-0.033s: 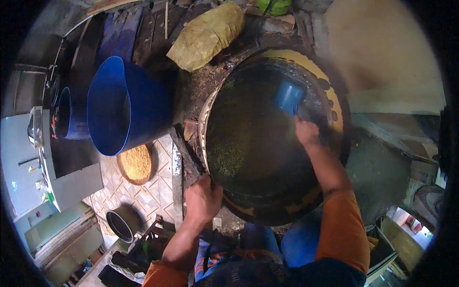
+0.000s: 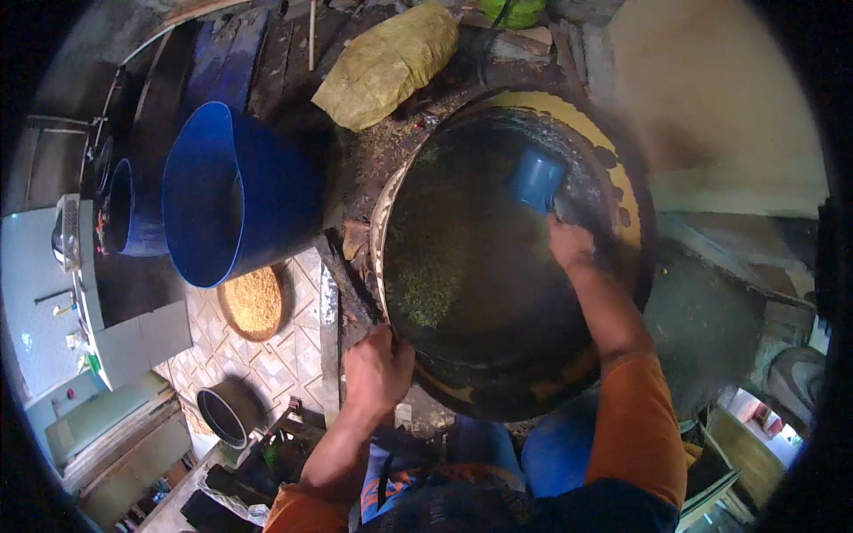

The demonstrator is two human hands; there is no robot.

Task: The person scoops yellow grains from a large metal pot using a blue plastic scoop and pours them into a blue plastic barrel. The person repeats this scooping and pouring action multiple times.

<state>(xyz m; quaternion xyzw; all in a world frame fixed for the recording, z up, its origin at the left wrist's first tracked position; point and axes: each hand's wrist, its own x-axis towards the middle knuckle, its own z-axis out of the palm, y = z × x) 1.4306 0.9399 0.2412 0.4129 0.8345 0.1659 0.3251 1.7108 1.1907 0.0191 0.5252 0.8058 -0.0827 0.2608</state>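
A wide round vat (image 2: pixel 633 222), dark with a worn yellow rim, is in front of me. Dark, murky liquid (image 2: pixel 484 258) lies in it, with greenish-yellow bits gathered on the left. My right hand (image 2: pixel 571 242) reaches over the vat, closed round the handle of a blue plastic dipper (image 2: pixel 537 178). The dipper's cup is at the far right inside the vat. At the vat's near left edge, my left hand (image 2: pixel 379 364) is closed beside the end of a dark piece of wood (image 2: pixel 349 282). I cannot tell whether it grips the wood or the vat's rim.
A tall blue tub (image 2: pixel 203 195) stands to the left, a second blue tub (image 2: pixel 124 209) beyond it. On the tiled floor are a round tray of yellow grain (image 2: pixel 252 304) and a dark pot (image 2: pixel 227 415). A yellowish sack (image 2: pixel 388 67) lies behind the vat. A wall (image 2: pixel 720 98) rises at right.
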